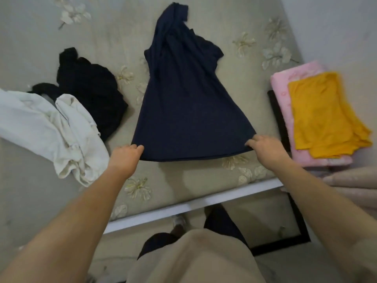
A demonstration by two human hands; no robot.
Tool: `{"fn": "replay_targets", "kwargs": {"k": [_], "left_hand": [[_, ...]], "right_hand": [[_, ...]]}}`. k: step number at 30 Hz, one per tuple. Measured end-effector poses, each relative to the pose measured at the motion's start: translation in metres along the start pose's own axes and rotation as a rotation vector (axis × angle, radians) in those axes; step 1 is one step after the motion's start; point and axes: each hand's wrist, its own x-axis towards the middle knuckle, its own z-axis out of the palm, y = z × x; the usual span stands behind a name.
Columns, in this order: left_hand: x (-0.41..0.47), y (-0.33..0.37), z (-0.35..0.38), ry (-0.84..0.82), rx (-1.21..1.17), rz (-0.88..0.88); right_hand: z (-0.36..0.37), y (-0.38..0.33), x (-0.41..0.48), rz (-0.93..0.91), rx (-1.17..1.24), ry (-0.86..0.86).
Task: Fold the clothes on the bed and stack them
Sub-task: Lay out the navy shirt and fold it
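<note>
A navy blue garment (pixel 187 103) lies stretched lengthways down the middle of the bed, its hem nearest me and its top bunched at the far end. My left hand (pixel 125 156) pinches the hem's left corner. My right hand (pixel 263 147) pinches the hem's right corner. A crumpled black garment (pixel 91 88) lies to the left of the navy one. Nearer me on the left is a rumpled white garment (pixel 61 131). At the right, a folded yellow garment (pixel 324 117) rests on a folded pink one (pixel 285 82).
The bed (pixel 114 37) has a beige cover with pale flowers. Its white front edge (pixel 183 207) runs across below my hands. A dark frame (pixel 295 231) lies at the bed's right corner. A white wall (pixel 336 27) rises at the right.
</note>
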Motion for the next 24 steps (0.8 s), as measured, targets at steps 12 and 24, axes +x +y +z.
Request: {"fn": "replay_targets", "kwargs": {"k": [12, 24], "left_hand": [[-0.002, 0.070, 0.149, -0.223, 0.017, -0.006], [0.005, 0.089, 0.191, -0.463, -0.028, -0.010]], "right_hand": [[0.155, -0.051, -0.012, 0.134, 0.040, -0.276], [0.190, -0.080, -0.017, 0.326, 0.081, -0.269]]}}
